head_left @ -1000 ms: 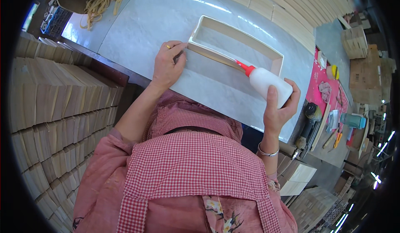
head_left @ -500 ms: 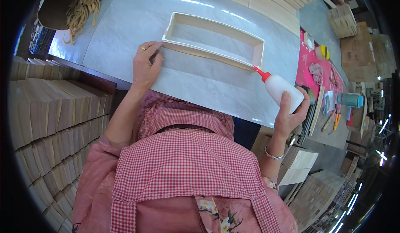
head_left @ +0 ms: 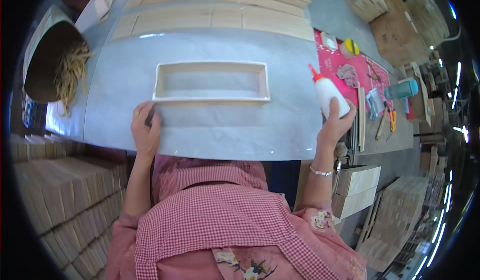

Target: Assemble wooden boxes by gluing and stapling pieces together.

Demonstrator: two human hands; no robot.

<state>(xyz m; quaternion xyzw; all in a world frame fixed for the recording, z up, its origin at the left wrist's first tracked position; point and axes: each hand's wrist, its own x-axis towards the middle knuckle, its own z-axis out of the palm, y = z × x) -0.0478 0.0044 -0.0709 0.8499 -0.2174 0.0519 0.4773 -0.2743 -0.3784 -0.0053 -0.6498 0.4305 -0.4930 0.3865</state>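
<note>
A rectangular, open wooden frame [head_left: 210,99] lies on the grey marbled tabletop, with a white line along its upper edges. My left hand [head_left: 146,131] rests by the frame's near left corner, its fingertips at or touching that corner. Its thumb and fingers are apart, with nothing seen between them. My right hand [head_left: 338,122] is closed around a white squeeze bottle [head_left: 330,96] with a red nozzle. The bottle tilts up and left, to the right of the frame and apart from it, near the table's right edge.
Flat wooden boards [head_left: 187,19] line the table's far side. A container of thin wood strips [head_left: 72,75] lies at the far left. On the right, a red-covered bench [head_left: 330,62] holds a cloth [head_left: 347,75], hand tools and a teal bottle [head_left: 401,89]. Wood blocks [head_left: 65,185] stack at lower left.
My right hand has lifted the bottle's nozzle off the frame's near right corner and swung it away to the right. My left fingers have loosened at the left corner. The whole view has turned.
</note>
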